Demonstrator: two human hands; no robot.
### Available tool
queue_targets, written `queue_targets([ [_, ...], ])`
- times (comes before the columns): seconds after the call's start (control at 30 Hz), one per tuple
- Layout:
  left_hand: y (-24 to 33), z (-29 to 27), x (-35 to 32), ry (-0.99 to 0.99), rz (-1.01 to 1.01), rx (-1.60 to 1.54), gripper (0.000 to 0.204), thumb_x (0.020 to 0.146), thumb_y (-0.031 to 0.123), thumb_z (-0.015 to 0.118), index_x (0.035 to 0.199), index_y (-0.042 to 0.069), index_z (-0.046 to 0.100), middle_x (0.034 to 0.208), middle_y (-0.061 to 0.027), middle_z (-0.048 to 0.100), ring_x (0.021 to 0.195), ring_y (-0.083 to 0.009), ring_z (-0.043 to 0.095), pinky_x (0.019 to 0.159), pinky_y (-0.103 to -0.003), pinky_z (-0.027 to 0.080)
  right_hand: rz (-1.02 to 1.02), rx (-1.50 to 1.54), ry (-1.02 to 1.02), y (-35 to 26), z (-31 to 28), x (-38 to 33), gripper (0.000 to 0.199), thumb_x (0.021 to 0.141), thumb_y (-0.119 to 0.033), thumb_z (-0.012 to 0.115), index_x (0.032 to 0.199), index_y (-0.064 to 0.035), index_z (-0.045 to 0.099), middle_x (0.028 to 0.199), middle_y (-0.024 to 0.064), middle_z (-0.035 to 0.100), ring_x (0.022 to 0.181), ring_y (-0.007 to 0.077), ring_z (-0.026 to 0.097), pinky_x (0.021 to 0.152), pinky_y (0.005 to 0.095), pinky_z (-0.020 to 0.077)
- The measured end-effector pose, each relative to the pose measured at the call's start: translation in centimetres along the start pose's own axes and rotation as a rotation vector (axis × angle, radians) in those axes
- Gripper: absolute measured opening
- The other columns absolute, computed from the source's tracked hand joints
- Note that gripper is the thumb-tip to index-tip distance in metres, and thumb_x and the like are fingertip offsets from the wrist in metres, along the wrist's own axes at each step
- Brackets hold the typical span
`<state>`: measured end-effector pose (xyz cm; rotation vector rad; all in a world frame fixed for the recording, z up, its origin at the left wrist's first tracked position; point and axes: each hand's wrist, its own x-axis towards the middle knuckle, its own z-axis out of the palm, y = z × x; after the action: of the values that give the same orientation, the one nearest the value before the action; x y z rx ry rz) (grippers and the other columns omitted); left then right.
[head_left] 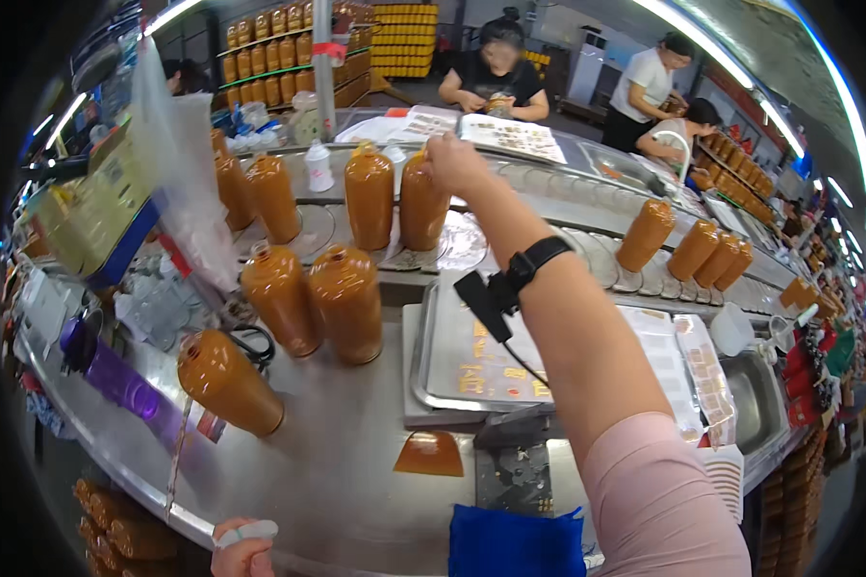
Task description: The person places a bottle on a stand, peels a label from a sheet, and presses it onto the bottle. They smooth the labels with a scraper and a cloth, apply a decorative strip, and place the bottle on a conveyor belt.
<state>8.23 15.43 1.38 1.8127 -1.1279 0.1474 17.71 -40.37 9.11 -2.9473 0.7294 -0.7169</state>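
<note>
My right hand [452, 163] reaches far out across the bench, its fingers closed round the top of a glossy brown bottle [423, 213]. That bottle stands upright on the conveyor, beside another brown bottle [369, 202] with a yellowish top. At the lower edge, my left hand [242, 558] is partly cut off, fingers bent. A small whitish, rounded piece [248, 532] lies across its fingers; what it is I cannot make out. Nearer on the steel bench stand two brown bottles [346, 306] side by side and a single brown bottle [229, 385] to their left.
A metal tray [423, 370] with sheets of gold decals lies under my right forearm. Before it are a brown flat scraper-like piece [429, 454] and a blue cloth [516, 543]. A purple drinking bottle [120, 377] is at left, a sink [755, 399] at right. Co-workers sit beyond the conveyor.
</note>
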Motion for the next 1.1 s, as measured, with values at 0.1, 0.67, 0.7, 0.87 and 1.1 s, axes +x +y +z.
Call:
queue_targets([
  [0.1, -0.3, 0.8, 0.2, 0.02, 0.004, -0.036, 0.017, 0.091, -0.002, 0.048, 0.096, -0.006, 0.064, 0.098, -0.0201, 0.068, 0.095, -0.031, 0.063, 0.088, -0.04, 0.048, 0.017, 0.085, 0.318, 1.0, 1.5, -2.1, 0.023, 0.083, -0.026, 0.063, 0.091, -0.0048, 0.06, 0.1, 0.0215, 0.059, 0.096, 0.0398, 0.057, 0.086, 0.0484, 0.0462],
  [0.67, 6.7, 10.6, 9.1, -0.49, -0.122, -1.115, 0.09, 0.082, 0.042, 0.069, 0.146, 0.001, 0.022, 0.14, -0.0131, 0.038, 0.124, -0.0249, 0.044, 0.105, -0.038, 0.036, -0.094, 0.894, -0.06, -6.0, -22.3, -30.3, 0.018, 0.091, -0.017, 0.063, 0.084, -0.0024, 0.055, 0.098, 0.003, 0.059, 0.091, 0.0123, 0.055, 0.081, 0.0281, 0.045],
  [0.7, 8.6, 11.7, 8.9, -0.599, -0.115, -1.136, 0.089, 0.083, 0.041, 0.069, 0.146, 0.001, 0.022, 0.138, -0.0133, 0.04, 0.123, -0.0232, 0.044, 0.105, -0.037, 0.036, -0.055, 1.106, -0.13, -6.6, -20.9, -32.3, 0.018, 0.091, -0.017, 0.063, 0.084, -0.0028, 0.056, 0.101, 0.0026, 0.059, 0.092, 0.0108, 0.055, 0.082, 0.0268, 0.0451],
  [0.87, 10.6, 15.3, 4.9, -0.767, -0.491, -1.325, 0.068, 0.086, 0.038, 0.067, 0.135, 0.001, 0.037, 0.119, -0.011, 0.053, 0.108, -0.016, 0.055, 0.092, -0.031, 0.047, 0.318, 1.078, -0.154, -6.1, -14.8, -39.1, 0.028, 0.1, -0.025, 0.051, 0.108, -0.0011, 0.062, 0.102, 0.0033, 0.061, 0.09, 0.0093, 0.056, 0.081, 0.025, 0.0471],
  [1.1, 11.8, 17.5, 5.7, -0.665, -0.663, -1.23, 0.059, 0.087, 0.04, 0.067, 0.121, -0.003, 0.046, 0.103, -0.0109, 0.061, 0.087, -0.0141, 0.065, 0.073, -0.027, 0.055, 0.449, 1.024, -0.105, -4.8, -11.1, -42.5, 0.038, 0.1, -0.036, 0.048, 0.12, -0.005, 0.059, 0.1, 0.006, 0.063, 0.086, 0.0115, 0.059, 0.061, 0.0264, 0.0511],
])
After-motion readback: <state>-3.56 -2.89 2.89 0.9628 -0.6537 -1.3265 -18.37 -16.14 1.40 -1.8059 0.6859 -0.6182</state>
